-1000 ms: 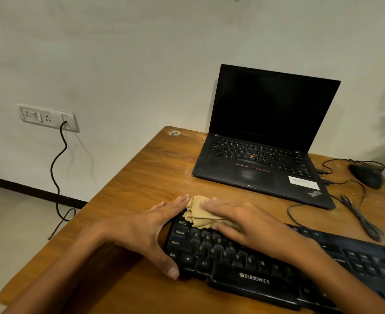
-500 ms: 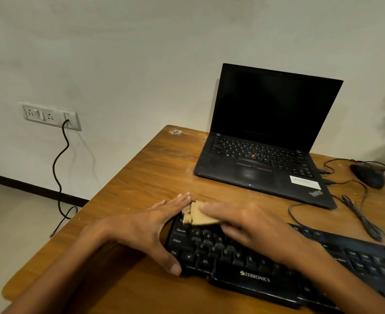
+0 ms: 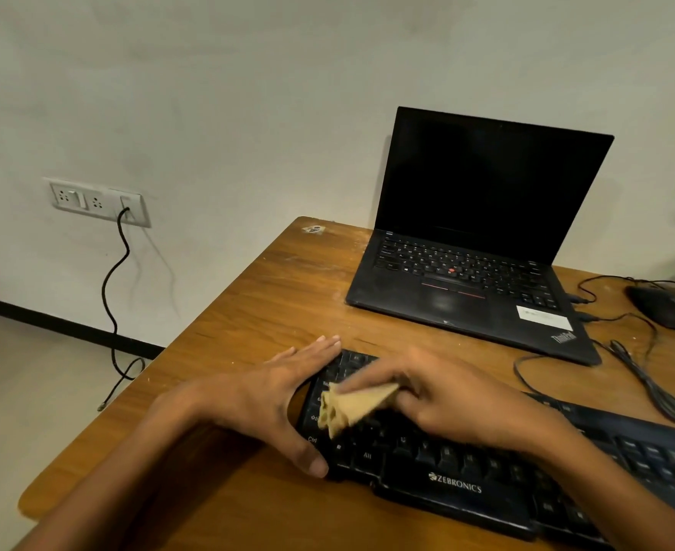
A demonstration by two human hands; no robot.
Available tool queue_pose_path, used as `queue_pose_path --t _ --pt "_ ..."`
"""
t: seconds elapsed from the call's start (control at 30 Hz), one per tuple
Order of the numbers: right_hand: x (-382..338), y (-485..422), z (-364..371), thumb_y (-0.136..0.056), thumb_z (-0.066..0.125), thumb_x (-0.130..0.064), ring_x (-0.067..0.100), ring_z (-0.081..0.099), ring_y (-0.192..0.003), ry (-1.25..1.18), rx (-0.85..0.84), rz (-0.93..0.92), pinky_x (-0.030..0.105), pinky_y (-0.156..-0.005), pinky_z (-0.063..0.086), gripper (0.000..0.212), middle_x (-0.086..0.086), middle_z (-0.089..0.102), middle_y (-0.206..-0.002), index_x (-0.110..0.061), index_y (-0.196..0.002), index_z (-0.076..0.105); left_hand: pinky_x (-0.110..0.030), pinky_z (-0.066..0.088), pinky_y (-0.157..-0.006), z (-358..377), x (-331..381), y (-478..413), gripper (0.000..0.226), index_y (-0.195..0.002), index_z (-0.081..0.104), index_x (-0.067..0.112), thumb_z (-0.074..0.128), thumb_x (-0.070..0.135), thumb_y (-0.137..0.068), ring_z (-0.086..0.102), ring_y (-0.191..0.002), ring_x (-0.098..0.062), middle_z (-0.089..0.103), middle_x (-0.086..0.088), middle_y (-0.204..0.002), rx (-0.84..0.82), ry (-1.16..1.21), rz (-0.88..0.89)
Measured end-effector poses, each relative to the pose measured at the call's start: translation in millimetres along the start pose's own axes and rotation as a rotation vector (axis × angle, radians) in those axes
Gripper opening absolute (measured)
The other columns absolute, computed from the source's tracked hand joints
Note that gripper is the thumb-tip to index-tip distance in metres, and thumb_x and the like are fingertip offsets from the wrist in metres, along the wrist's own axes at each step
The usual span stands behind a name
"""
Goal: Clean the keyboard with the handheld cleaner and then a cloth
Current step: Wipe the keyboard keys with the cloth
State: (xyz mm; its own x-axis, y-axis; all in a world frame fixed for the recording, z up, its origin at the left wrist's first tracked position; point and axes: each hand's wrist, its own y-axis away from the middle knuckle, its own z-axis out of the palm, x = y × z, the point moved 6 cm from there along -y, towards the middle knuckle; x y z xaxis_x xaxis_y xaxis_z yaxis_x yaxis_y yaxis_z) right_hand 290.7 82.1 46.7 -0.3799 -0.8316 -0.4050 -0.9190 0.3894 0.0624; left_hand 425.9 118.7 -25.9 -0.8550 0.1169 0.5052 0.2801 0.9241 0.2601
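A black Zebronics keyboard (image 3: pixel 467 487) lies along the near edge of the wooden desk (image 3: pixel 248 312). My right hand (image 3: pixel 443 399) holds a folded tan cloth (image 3: pixel 352 405) over the keyboard's left keys, the fingers blurred with motion. My left hand (image 3: pixel 272 395) lies flat with straight fingers against the keyboard's left end, the thumb at its front corner. The handheld cleaner is not in view.
An open black ThinkPad laptop (image 3: pixel 471 280) with a dark screen stands behind the keyboard. A black mouse (image 3: pixel 660 308) and loose cables (image 3: pixel 642 375) lie at the right. A wall socket (image 3: pixel 97 202) with a hanging black cord is at the left, beyond the desk's edge.
My right hand has drawn the cloth from the keyboard's top left corner down toward me, over the lower left keys. My left hand has stayed at the keyboard's end.
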Motion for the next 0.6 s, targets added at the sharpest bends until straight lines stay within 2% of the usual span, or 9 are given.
queue_pose_path --t 0.07,0.17,0.27,0.37,0.4,0.5,0.6 --pt "5.1 -10.8 -3.7 -0.090 0.049 -0.005 -0.009 0.052 -0.087 0.033 0.134 0.005 0.009 -0.070 0.043 0.047 -0.024 0.058 -0.109 -0.039 -0.122 0.055 -0.020 -0.014 -0.104 -0.3 0.3 0.4 0.123 -0.129 -0.026 0.045 0.076 0.056 -0.061 -0.024 -0.128 0.006 -0.030 0.029 -0.137 -0.003 0.009 -0.011" --pt "3.0 -12.5 7.8 -0.089 0.046 -0.003 0.000 0.055 -0.102 0.101 0.181 -0.018 0.009 -0.080 0.043 0.043 -0.015 0.061 -0.114 -0.033 -0.119 0.057 -0.018 -0.014 -0.105 -0.7 2.2 -0.1 0.126 -0.133 -0.025 0.043 0.072 0.064 -0.056 -0.024 -0.128 0.008 -0.029 0.030 -0.138 0.012 0.000 0.001" --pt "-6.5 3.9 17.2 -0.086 0.046 -0.001 -0.001 0.058 -0.100 0.080 0.128 -0.114 0.018 -0.085 0.047 0.039 -0.014 0.066 -0.106 -0.030 -0.105 0.062 -0.011 -0.016 -0.101 -0.6 0.4 -0.1 0.126 -0.138 -0.024 0.037 0.073 0.058 -0.061 -0.024 -0.126 0.010 -0.029 0.025 -0.140 0.013 -0.003 0.000" --pt "-3.0 12.2 10.8 -0.087 0.049 0.004 -0.006 0.057 -0.099 -0.159 0.027 -0.113 0.017 -0.083 0.049 0.039 -0.018 0.065 -0.103 -0.027 -0.103 0.064 -0.003 -0.018 -0.093 -0.1 1.1 0.7 0.125 -0.138 -0.024 0.035 0.075 0.053 -0.064 -0.027 -0.118 0.017 -0.030 0.025 -0.138 0.002 -0.005 0.001" --pt "4.3 8.1 6.7 -0.088 0.049 0.003 -0.006 0.057 -0.098 -0.170 0.057 -0.077 0.020 -0.083 0.050 0.038 -0.018 0.065 -0.103 -0.028 -0.104 0.064 -0.006 -0.018 -0.095 -0.4 1.5 1.5 0.125 -0.137 -0.024 0.036 0.075 0.053 -0.064 -0.026 -0.119 0.014 -0.029 0.026 -0.136 -0.001 0.000 -0.009" --pt "22.8 -8.4 4.5 -0.089 0.048 -0.002 0.001 0.057 -0.098 0.041 0.215 0.023 0.028 -0.084 0.051 0.037 -0.013 0.063 -0.108 -0.032 -0.109 0.059 -0.022 -0.011 -0.103 0.1 0.7 2.8 0.124 -0.132 -0.024 0.046 0.071 0.064 -0.053 -0.021 -0.124 0.004 -0.028 0.029 -0.136 0.003 0.026 -0.037" --pt "14.3 -2.0 23.1 -0.089 0.048 -0.004 -0.002 0.057 -0.098 -0.001 0.201 -0.052 0.025 -0.084 0.050 0.031 -0.015 0.063 -0.105 -0.030 -0.103 0.058 -0.020 -0.015 -0.102 1.4 0.5 1.8 0.125 -0.134 -0.022 0.044 0.073 0.061 -0.056 -0.021 -0.124 0.008 -0.027 0.029 -0.138 0.018 0.031 -0.018"
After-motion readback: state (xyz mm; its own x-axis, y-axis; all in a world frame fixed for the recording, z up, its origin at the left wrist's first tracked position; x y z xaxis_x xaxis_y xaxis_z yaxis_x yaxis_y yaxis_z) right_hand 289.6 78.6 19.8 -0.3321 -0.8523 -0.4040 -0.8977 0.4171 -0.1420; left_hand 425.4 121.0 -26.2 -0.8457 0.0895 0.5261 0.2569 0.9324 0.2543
